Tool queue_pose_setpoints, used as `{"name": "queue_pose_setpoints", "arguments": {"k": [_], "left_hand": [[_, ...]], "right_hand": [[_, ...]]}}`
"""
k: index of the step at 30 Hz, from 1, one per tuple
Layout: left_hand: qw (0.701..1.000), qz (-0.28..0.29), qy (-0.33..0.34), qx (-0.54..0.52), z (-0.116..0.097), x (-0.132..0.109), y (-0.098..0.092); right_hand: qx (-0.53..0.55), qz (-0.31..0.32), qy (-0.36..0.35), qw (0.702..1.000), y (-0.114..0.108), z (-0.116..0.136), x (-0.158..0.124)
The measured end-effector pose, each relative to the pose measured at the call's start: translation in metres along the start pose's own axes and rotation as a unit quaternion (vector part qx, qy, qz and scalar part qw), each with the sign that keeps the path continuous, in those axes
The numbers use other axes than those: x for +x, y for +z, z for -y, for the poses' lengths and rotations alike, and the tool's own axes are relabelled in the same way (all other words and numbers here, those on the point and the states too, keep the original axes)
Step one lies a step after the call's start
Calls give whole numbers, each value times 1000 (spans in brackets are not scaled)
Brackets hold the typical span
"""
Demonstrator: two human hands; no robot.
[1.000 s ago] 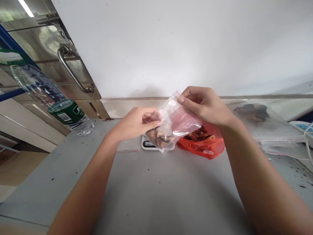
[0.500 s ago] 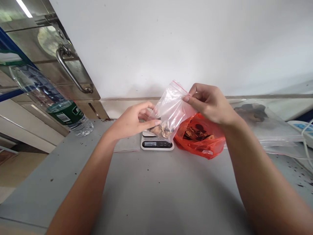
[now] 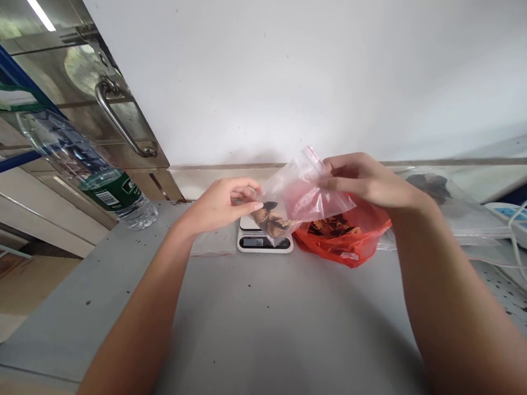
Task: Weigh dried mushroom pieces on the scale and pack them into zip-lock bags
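A clear zip-lock bag [image 3: 294, 189] with a pink seal strip hangs tilted between my hands, over a white digital scale [image 3: 265, 248]. Brown and dark dried pieces [image 3: 274, 222] lie in its lower left corner. My left hand [image 3: 224, 203] pinches that lower end between thumb and fingers. My right hand [image 3: 362, 178] grips the upper right part near the seal; its fingertips are partly hidden by the plastic. Just below my right hand, a red plastic bag [image 3: 349, 249] stands open, with dark brown dried pieces [image 3: 335, 225] inside.
A large water bottle [image 3: 109, 189] with a green label stands at the left, by a metal door handle [image 3: 119, 123]. Flat clear bags [image 3: 214, 241] lie left of the scale. More clear bags [image 3: 465, 219] and a white cable [image 3: 516, 241] are at the right. Dark crumbs dot the grey table [image 3: 288, 329].
My right hand has moved right and slightly down, tilting the zip-lock bag's seal end to the right. My left hand has barely moved.
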State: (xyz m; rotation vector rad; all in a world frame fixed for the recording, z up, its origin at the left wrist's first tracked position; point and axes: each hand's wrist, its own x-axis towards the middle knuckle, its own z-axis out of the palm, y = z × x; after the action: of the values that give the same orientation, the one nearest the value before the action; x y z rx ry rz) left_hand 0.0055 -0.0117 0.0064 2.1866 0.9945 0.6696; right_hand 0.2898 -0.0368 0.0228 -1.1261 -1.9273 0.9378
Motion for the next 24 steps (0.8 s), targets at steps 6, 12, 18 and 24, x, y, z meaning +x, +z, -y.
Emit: {"name": "queue_pose_setpoints", "arguments": {"k": [6, 12, 18, 24], "left_hand": [[999, -30, 15, 0, -5, 3, 11], [986, -135, 70, -67, -15, 9, 29], [964, -200, 83, -153, -23, 19, 48], [964, -142, 89, -206, -48, 44, 86]], "right_hand": [[-49, 114, 51, 991, 1, 0, 1], [-76, 152, 28, 985, 5, 7, -2], [42, -14, 90, 995, -12, 7, -37], [93, 25, 91, 991, -37, -3, -78]]}}
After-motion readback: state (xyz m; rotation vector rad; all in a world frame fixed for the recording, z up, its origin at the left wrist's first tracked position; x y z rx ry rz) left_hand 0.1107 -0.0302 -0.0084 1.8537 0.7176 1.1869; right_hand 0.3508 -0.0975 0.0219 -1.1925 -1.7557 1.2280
